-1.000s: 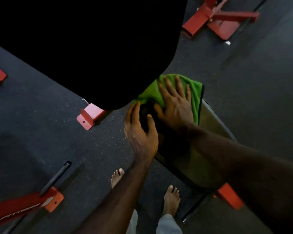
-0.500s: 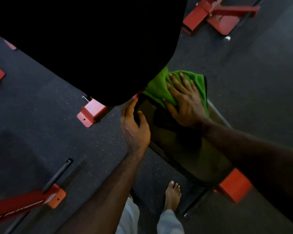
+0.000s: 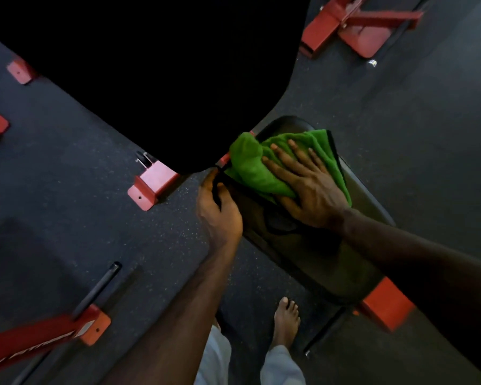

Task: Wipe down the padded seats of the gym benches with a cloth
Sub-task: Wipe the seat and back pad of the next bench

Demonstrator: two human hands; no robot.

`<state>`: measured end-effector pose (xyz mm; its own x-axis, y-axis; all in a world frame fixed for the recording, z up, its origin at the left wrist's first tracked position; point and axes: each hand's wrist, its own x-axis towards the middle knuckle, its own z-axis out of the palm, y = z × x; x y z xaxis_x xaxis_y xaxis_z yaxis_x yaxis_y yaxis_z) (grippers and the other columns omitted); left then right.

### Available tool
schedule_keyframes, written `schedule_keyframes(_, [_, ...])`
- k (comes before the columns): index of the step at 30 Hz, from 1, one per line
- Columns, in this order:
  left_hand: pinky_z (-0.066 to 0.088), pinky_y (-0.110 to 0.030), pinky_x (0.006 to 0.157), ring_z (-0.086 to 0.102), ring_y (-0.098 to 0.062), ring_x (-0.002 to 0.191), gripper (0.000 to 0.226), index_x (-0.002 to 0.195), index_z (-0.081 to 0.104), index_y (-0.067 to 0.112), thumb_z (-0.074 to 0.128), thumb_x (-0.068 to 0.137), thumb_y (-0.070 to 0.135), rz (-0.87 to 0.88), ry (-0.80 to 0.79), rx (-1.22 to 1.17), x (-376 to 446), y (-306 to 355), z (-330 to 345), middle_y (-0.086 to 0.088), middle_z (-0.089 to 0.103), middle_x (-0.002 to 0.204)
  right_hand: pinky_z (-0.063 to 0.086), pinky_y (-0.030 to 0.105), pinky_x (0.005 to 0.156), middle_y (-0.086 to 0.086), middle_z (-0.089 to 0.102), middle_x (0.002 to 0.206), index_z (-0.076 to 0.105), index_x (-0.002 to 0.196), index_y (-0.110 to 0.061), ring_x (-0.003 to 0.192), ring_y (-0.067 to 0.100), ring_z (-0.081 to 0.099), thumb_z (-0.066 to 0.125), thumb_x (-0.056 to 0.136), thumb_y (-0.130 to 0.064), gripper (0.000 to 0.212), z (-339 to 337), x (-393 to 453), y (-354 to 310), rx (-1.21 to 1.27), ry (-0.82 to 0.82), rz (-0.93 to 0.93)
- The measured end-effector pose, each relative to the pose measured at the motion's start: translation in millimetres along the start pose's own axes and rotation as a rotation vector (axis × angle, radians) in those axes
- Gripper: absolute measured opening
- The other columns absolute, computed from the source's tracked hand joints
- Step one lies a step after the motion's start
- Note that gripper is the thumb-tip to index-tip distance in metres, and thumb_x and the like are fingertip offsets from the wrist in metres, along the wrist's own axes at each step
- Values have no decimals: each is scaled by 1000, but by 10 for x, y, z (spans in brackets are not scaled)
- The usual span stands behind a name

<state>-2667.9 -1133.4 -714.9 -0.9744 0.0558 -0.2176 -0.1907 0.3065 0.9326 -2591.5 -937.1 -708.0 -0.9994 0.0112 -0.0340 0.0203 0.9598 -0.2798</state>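
A dark padded bench seat (image 3: 311, 254) runs diagonally from centre to lower right. A green cloth (image 3: 250, 165) lies bunched on its far end. My right hand (image 3: 306, 187) lies flat on the cloth with fingers spread, pressing it onto the pad. My left hand (image 3: 218, 215) grips the left edge of the seat, thumb on top and fingers curled over the side. A large black padded backrest (image 3: 150, 79) fills the upper left and hides the seat's far corner.
Red steel frame feet (image 3: 150, 184) stand on the dark rubber floor at left, another red base (image 3: 356, 26) at top right, and a red bracket (image 3: 386, 304) under the seat's near end. A black bar (image 3: 97, 287) lies lower left. My bare foot (image 3: 286, 320) stands beside the bench.
My right hand has slid the cloth further along the seat toward its far end, and more of the pad now shows near me. My left hand stays gripping the seat's edge.
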Motion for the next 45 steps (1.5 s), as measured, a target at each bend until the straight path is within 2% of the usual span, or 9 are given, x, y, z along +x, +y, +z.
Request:
schedule_keyframes(3, [39, -1, 93, 58, -7, 118, 36, 137, 61, 1, 50, 103, 9, -44, 47, -34, -8, 9, -14, -5, 63, 132, 14, 54, 127, -1, 22, 171, 29, 162, -30, 159, 24, 14, 48, 94, -51, 74, 33, 136, -161, 75, 149, 279])
schedule_keyframes(6, [50, -18, 97, 65, -6, 109, 32, 125, 69, 6, 49, 102, 17, -172, 118, -175, 44, -33, -31, -1, 71, 120, 6, 52, 129, 2, 24, 170, 35, 160, -26, 159, 29, 11, 53, 90, -44, 74, 199, 329, -791, 265, 261, 636])
schedule_keyframes(12, [53, -30, 72, 63, -1, 73, 40, 73, 73, 34, 47, 99, 18, -330, 216, -321, 108, -28, -259, 18, 69, 73, 14, 49, 128, 1, 31, 168, 45, 155, -23, 157, 27, 21, 58, 89, -49, 72, 352, 181, -849, 115, 104, 19])
schedule_keyframes(16, [56, -37, 81, 68, -12, 88, 28, 92, 68, 26, 45, 106, 20, -366, 185, -335, 77, -74, -365, 2, 71, 94, 10, 55, 127, 1, 24, 170, 39, 158, -28, 158, 30, 15, 61, 89, -55, 77, 347, 238, -1215, 136, 76, 273])
schedule_keyframes(22, [53, -35, 78, 67, -9, 83, 31, 80, 72, 31, 45, 88, 43, -322, 199, -246, -68, -28, -369, 10, 72, 83, 11, 49, 128, 2, 14, 172, 24, 163, -26, 158, 30, 13, 67, 91, -46, 86, 432, -9, -1333, -6, 40, 197])
schedule_keyframes(27, [54, -21, 80, 68, 0, 91, 45, 120, 68, 8, 43, 93, 35, -209, 61, -262, -154, 29, -320, 0, 71, 106, 21, 50, 126, 5, 21, 171, 22, 164, -22, 156, 31, 23, 67, 87, -49, 93, 380, -538, -1291, -41, 52, 283])
schedule_keyframes(32, [50, -40, 107, 62, -18, 124, 55, 134, 64, 9, 40, 96, 41, -209, 28, -160, -150, 60, -301, -8, 67, 132, 16, 52, 127, 2, 10, 173, 16, 165, -24, 158, 28, 15, 80, 78, -51, 112, 336, -1403, -1107, -71, -44, 362])
schedule_keyframes(39, [49, -50, 108, 62, -16, 121, 42, 135, 63, 13, 45, 102, 34, -249, -7, -157, -73, 55, -303, -2, 67, 128, 16, 58, 126, 3, 7, 174, 13, 166, -23, 160, 30, 4, 66, 90, -52, 97, 348, -1148, -1256, -3, -37, 514])
schedule_keyframes(45, [56, -31, 84, 68, -4, 98, 21, 103, 67, 42, 47, 95, 45, -234, 12, -139, -74, -23, -296, 13, 71, 103, 4, 56, 128, 8, -2, 173, 5, 166, -21, 158, 36, -7, 62, 87, -54, 103, 356, -42, -1422, 44, -48, 415])
